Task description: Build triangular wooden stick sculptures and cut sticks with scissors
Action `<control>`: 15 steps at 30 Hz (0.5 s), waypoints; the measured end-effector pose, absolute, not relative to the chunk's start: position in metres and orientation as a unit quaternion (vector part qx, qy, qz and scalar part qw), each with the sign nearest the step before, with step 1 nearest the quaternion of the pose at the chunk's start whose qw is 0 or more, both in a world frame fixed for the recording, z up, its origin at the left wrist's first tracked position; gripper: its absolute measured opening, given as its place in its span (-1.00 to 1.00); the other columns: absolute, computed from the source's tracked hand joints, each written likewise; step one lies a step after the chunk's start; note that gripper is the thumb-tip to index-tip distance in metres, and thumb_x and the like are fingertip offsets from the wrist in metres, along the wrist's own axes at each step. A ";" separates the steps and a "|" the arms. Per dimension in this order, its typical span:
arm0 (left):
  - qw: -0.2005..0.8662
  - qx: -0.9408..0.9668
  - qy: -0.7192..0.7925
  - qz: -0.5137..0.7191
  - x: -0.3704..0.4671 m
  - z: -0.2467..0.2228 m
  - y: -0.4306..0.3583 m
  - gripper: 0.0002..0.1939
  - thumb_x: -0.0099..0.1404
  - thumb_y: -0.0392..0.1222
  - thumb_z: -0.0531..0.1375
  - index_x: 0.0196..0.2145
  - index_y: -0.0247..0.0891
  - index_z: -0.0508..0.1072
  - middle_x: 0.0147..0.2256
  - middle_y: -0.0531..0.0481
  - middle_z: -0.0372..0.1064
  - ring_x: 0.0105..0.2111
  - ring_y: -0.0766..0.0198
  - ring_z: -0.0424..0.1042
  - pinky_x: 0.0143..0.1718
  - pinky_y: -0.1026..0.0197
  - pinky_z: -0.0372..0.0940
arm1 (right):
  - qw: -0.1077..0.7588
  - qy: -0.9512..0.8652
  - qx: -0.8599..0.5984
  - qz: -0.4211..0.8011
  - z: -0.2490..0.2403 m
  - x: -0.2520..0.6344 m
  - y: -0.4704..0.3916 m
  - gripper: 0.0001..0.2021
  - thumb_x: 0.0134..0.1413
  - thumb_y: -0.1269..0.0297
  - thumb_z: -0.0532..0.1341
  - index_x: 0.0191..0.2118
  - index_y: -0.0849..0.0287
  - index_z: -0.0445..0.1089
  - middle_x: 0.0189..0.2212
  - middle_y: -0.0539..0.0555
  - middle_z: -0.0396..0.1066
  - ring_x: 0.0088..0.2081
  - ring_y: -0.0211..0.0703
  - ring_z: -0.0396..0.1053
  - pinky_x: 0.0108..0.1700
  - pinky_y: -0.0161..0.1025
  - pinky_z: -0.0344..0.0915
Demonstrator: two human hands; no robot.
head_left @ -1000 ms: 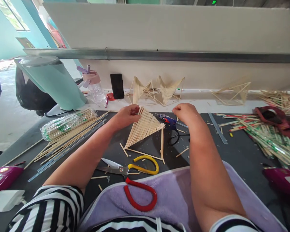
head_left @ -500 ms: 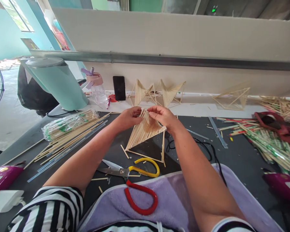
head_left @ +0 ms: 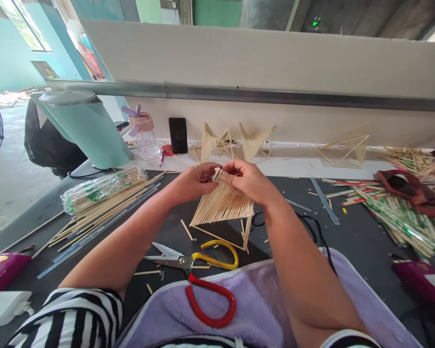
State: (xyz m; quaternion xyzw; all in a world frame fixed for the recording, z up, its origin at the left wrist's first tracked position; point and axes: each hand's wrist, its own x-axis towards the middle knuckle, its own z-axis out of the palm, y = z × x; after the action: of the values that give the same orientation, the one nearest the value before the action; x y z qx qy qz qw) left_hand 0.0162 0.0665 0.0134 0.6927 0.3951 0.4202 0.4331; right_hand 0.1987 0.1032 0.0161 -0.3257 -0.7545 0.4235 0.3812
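Observation:
A stick model [head_left: 223, 203], made of thin wooden sticks laid side by side into a slanted panel on a triangular frame, stands on the dark table in front of me. My left hand [head_left: 197, 181] pinches its upper tip from the left, thumb and fingers curled. From the right, my right hand [head_left: 246, 180] grips the same top end, thumb lying over the sticks. Fingers hide part of the tip. Scissors [head_left: 188, 261] with one yellow and one red handle lie open nearer to me, partly on a purple towel [head_left: 255, 290].
Loose sticks [head_left: 105, 208] and a plastic-wrapped bundle [head_left: 101, 191] lie left. More stick models [head_left: 252, 140] stand against the wall beside a phone [head_left: 178, 135], a bottle [head_left: 147, 135] and a teal container [head_left: 90, 128]. Green-wrapped sticks [head_left: 402, 222] and a black cord [head_left: 315, 224] are right.
The stick model has turned and tilted a little, its panel now facing me more. My right hand has shifted slightly left over the top. Both hands keep hold.

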 end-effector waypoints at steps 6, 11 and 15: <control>0.421 0.698 0.412 0.407 0.015 0.017 0.063 -0.54 0.08 -0.40 0.19 -0.01 -0.35 0.34 -0.35 0.03 0.38 -0.34 0.39 0.39 -0.21 0.27 0.30 | 0.384 -0.760 -0.328 0.410 0.018 0.195 0.099 -0.71 -0.05 0.04 0.31 -0.34 0.16 0.36 -0.41 0.01 0.38 -0.40 -0.25 0.28 -0.34 -0.25 0.23; 0.417 0.708 0.397 0.409 0.015 0.018 0.063 -0.57 0.08 -0.39 0.19 -0.04 -0.35 0.36 -0.32 0.01 0.39 -0.32 0.38 0.39 -0.20 0.27 0.30 | 0.380 -0.768 -0.334 0.393 0.020 0.194 0.097 -0.71 -0.04 0.05 0.30 -0.30 0.17 0.41 -0.38 0.04 0.44 -0.38 -0.23 0.31 -0.32 -0.24 0.23; 0.411 0.713 0.393 0.410 0.014 0.016 0.064 -0.56 0.09 -0.39 0.20 -0.02 -0.35 0.36 -0.32 0.01 0.39 -0.32 0.39 0.39 -0.20 0.28 0.29 | 0.376 -0.774 -0.332 0.386 0.020 0.194 0.097 -0.75 -0.03 0.09 0.29 -0.32 0.18 0.41 -0.41 0.02 0.44 -0.39 -0.24 0.31 -0.31 -0.24 0.22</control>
State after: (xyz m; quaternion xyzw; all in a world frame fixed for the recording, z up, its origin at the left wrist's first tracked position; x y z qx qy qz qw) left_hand 0.0145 0.0642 0.0163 0.7129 0.3932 0.4104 0.4107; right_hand 0.1935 0.0970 0.0195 -0.3320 -0.7741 0.3862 0.3760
